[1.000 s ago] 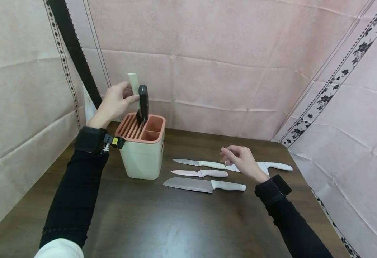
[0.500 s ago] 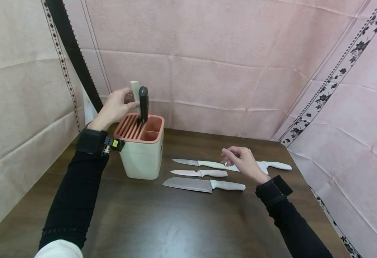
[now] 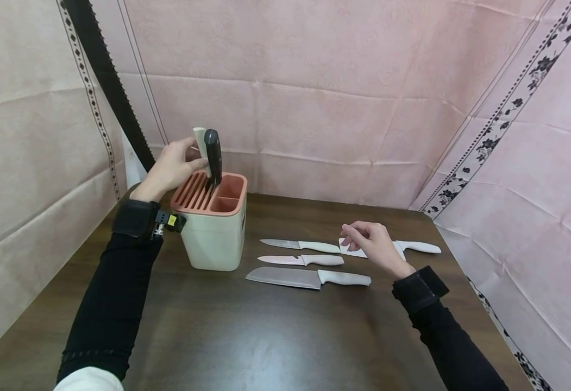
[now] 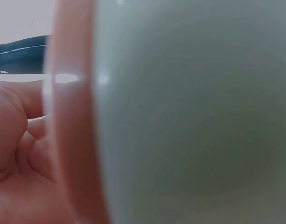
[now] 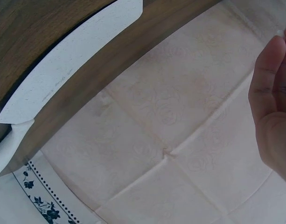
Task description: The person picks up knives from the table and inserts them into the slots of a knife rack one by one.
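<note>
In the head view, my left hand (image 3: 170, 165) pinches the pale green handle of a knife (image 3: 200, 142) standing in the knife block (image 3: 212, 244); its blade is hidden. Right beside it, a black-handled utensil (image 3: 213, 155) stands in the block. The left wrist view is mostly filled by the block's wall (image 4: 189, 112), with part of my fingers at its left edge. My right hand (image 3: 374, 245) hovers over a white-bladed cleaver (image 3: 417, 247), fingers loosely curled around nothing. The cleaver blade (image 5: 73, 60) also shows in the right wrist view.
A slim knife (image 3: 314, 246), a small paring knife (image 3: 309, 260) and a broad chef's knife (image 3: 314, 278) lie on the brown table (image 3: 275, 336), handles to the right. The block's salmon top has slots and two square compartments. Pink cloth (image 3: 314, 119) hangs behind.
My left hand has moved down with the pale green handle, which now sits lower in the block. My right hand has shifted slightly right. The knives on the table stay put.
</note>
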`<state>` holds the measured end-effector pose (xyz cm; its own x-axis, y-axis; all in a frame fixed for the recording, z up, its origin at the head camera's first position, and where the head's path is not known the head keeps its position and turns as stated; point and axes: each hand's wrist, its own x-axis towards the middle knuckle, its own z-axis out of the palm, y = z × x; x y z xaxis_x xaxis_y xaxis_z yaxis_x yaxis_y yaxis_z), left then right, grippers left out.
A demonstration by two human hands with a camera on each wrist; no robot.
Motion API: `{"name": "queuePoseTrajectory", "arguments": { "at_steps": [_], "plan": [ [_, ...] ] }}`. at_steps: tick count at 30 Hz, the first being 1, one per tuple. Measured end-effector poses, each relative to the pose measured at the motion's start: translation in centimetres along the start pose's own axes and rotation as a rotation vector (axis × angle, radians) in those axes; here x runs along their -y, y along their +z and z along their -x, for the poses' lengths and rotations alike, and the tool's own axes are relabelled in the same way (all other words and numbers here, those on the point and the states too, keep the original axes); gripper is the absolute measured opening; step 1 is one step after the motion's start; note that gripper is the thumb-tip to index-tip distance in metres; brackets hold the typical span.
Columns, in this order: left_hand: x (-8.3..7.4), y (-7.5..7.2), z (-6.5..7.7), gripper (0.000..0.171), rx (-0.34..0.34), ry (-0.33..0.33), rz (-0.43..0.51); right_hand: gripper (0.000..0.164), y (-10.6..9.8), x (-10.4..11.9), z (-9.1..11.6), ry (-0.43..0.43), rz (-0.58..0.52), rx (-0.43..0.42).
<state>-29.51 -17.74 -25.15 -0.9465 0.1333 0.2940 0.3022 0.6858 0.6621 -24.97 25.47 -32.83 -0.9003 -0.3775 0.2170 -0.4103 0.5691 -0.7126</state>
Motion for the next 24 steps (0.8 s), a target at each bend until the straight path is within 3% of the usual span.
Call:
{"name": "queuePoseTrajectory", "arguments": {
  "at_steps": [7, 11, 17, 24],
  "plan": [
    [-0.8, 0.6, -0.4, 0.039, 0.016, 0.013, -0.023, 0.022, -1.4, -0.9, 1.1, 0.017, 0.019, -0.057],
    [-0.8, 1.0, -0.3, 0.037, 0.007, 0.019, -0.040, 0.022, -2.5, -2.9, 1.4, 0.032, 0.002, -0.105],
    [-0.6, 1.0, 0.9, 0.035, -0.008, 0.011, -0.076, 0.028, -4.9, -7.1, 1.5, 0.069, 0.050, -0.196],
    [-0.6, 0.6, 2.7, 0.033, -0.027, 0.014, -0.123, 0.030, -8.4, -10.1, 1.8, 0.205, 0.096, -0.258]
  ]
}}
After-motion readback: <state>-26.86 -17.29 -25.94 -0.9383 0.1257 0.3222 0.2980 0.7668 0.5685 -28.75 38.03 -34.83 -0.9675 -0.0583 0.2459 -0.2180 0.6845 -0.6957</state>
